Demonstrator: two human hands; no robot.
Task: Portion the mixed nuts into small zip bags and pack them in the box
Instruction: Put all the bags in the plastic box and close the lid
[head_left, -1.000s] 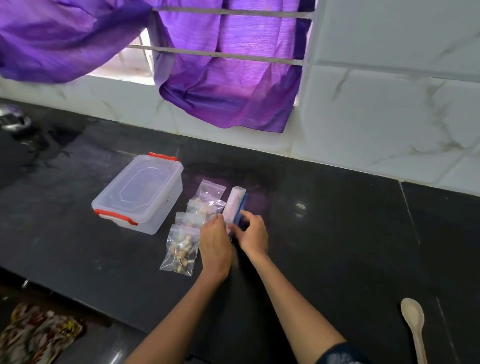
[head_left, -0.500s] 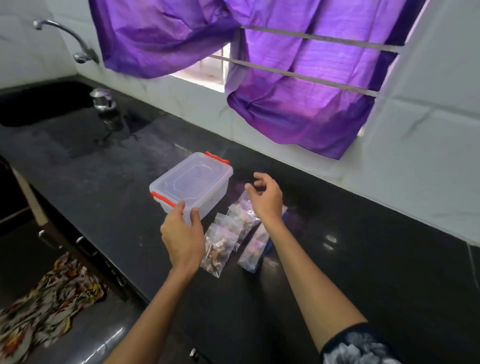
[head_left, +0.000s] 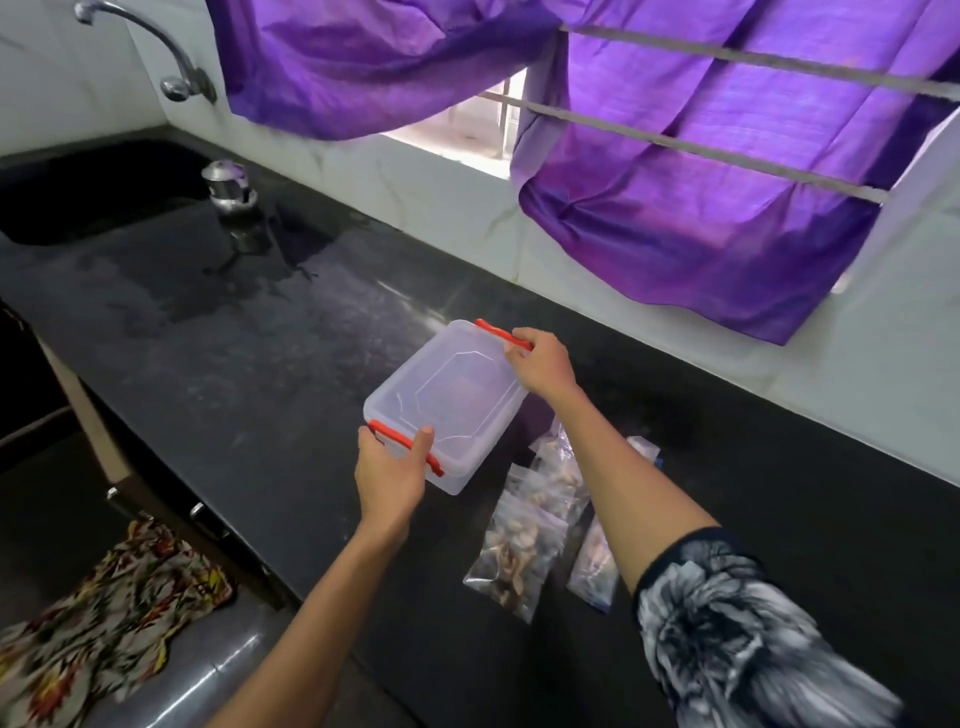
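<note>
While the lid is lying closed on it, the clear box (head_left: 447, 405) is being held on the black counter (head_left: 260, 364), about midway between the front edge and the wall edge. Its near red clasp (head_left: 402, 446) is being gripped by the left hand (head_left: 392, 470), and the far red clasp (head_left: 503, 333) is being pinched by the right hand (head_left: 540, 364). Filled zip bags (head_left: 519, 540) are lying just beside the box, toward the front edge. Judging by this, portioning is being finished and packing is being started; next, both clasps are probably to be released and the lid lifted.
</note>
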